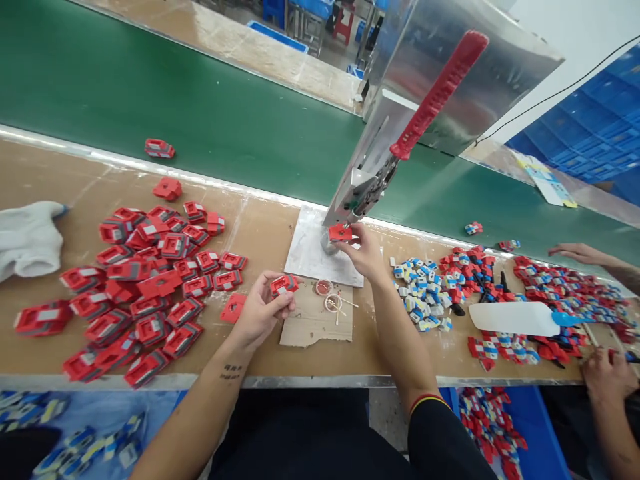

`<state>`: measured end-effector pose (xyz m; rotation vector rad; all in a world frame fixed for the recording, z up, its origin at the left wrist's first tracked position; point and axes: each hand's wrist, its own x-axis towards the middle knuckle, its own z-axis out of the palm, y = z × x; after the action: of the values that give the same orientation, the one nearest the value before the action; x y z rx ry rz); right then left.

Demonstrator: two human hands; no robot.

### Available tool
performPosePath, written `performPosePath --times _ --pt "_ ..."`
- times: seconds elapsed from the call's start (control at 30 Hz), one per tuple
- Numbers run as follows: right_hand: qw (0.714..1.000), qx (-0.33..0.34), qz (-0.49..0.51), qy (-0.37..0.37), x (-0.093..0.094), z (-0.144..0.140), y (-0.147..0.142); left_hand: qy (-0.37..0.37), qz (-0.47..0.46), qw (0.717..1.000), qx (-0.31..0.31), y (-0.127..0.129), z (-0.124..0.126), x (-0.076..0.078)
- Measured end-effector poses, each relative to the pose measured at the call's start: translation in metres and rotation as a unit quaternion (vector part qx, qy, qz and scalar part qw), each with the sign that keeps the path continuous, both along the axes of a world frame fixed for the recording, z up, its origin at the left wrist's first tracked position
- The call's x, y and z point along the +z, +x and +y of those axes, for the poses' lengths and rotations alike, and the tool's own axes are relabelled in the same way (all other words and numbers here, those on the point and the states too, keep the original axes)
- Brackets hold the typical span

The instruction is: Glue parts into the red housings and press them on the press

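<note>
Under the metal clamp (373,190) with its red handle (440,93), I see a flat red part (341,232) at the top of a short grey post (327,244). The right hand (366,252) has its grip closed on the right edge of this part. Whether the tip of the clamp touches it, I cannot say fairly, as that place is small from my camera.

Nearer to the person, the left hand (263,307) holds a red and grey part (284,285), its grip pinched between thumb and fingers. Beneath the post lies a white board (305,250); in front of it, a piece of cardboard (305,323) carries two small cups (324,287) and cotton swabs (346,301).

On the left of the desk (265,230), I find a loose heap of red and grey parts (175,246), and farther a white glove (30,237). On the right are blue and white pieces (423,293), a white bottle (515,318) lying over red ones, and a co-worker's hands (607,373). Behind runs a green belt (225,133).
</note>
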<state>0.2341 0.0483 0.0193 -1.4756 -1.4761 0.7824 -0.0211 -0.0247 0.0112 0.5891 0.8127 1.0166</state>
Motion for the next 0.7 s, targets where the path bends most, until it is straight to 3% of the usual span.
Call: performPosePath --times 0.13,0.23,0.3,0.4,0.5,0.7 --pt "0.980 -0.009 0.193 -0.049 0.008 -0.027 0.016 -0.017 0.000 1.000 0.011 -0.001 0.001 0.001" --pt "0.958 0.000 0.274 -0.088 0.009 -0.059 0.031 -0.038 0.007 0.999 0.009 -0.001 0.001 0.002" --pt "0.957 0.010 0.275 -0.089 0.007 -0.073 0.039 -0.050 0.013 0.999 0.005 0.000 0.000 0.003" --pt "0.989 -0.009 0.134 -0.063 0.005 -0.075 0.055 -0.059 0.018 0.998 0.009 0.000 0.001 0.004" --pt "0.997 -0.048 -0.028 -0.048 0.010 -0.044 0.083 -0.064 0.017 0.998 0.021 0.000 0.002 0.004" --pt "0.965 -0.072 -0.237 -0.083 0.029 0.084 0.134 -0.063 0.024 0.997 0.041 0.000 0.004 0.002"
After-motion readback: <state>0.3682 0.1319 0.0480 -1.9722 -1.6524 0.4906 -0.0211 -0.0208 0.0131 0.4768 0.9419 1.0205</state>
